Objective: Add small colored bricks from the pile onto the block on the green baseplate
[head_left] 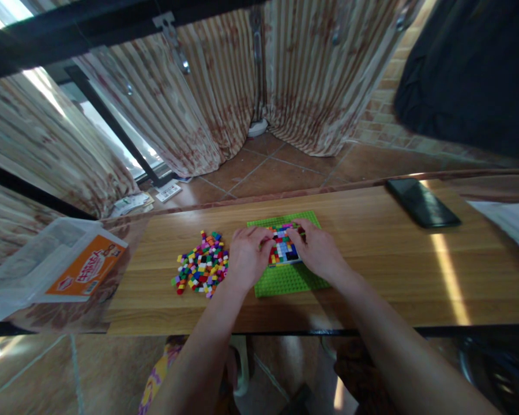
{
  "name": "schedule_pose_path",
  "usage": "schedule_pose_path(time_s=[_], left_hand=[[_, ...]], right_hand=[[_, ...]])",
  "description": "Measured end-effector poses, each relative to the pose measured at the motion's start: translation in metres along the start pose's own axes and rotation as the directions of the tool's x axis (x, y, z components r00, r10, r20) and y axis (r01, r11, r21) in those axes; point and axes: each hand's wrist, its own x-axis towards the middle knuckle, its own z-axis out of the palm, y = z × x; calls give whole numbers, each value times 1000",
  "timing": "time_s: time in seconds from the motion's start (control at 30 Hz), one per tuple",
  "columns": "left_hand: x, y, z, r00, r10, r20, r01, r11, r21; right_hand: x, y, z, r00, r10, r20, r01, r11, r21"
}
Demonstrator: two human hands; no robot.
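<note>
A green studded baseplate (285,283) lies on the wooden table, with a patch of small multicoloured toy bricks (283,245) at its middle. From the left, my left hand (248,253) reaches over the plate; its fingers are curled, thumb and fingertips close together at the left edge of the brick patch. My right hand (318,245) bends over the upper right of the patch, thumb and fingers closed in at the bricks. What either set of fingertips holds is too small or hidden to make out. Left of my left hand is a pile of loose coloured bricks (203,264).
A black phone (422,202) lies on the right of the wooden table (372,230). White paper (512,222) is at the far right. A clear plastic box (38,259) with an orange label stands at the left. Striped curtains (225,75) hang beyond the table.
</note>
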Motion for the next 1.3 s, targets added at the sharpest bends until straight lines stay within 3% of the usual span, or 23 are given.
schedule_pose_path(time_s=[0.33,0.63,1.07,1.3], left_hand=[[-1,3,1,999,7,44,-8,1000,29],[-4,4,6,1000,7,-28,-6,999,54],[-3,5,8,997,-69,-27,69,997,-17],[-3,5,9,996,-78,-36,77,997,-22]], right_hand=[[2,5,2,1000,-29,3,29,1000,-4],[1,2,0,1000,-8,24,8,1000,4],[-4,0,14,991,-80,-104,88,994,68],[-5,-4,17,993,-75,-93,84,993,87]])
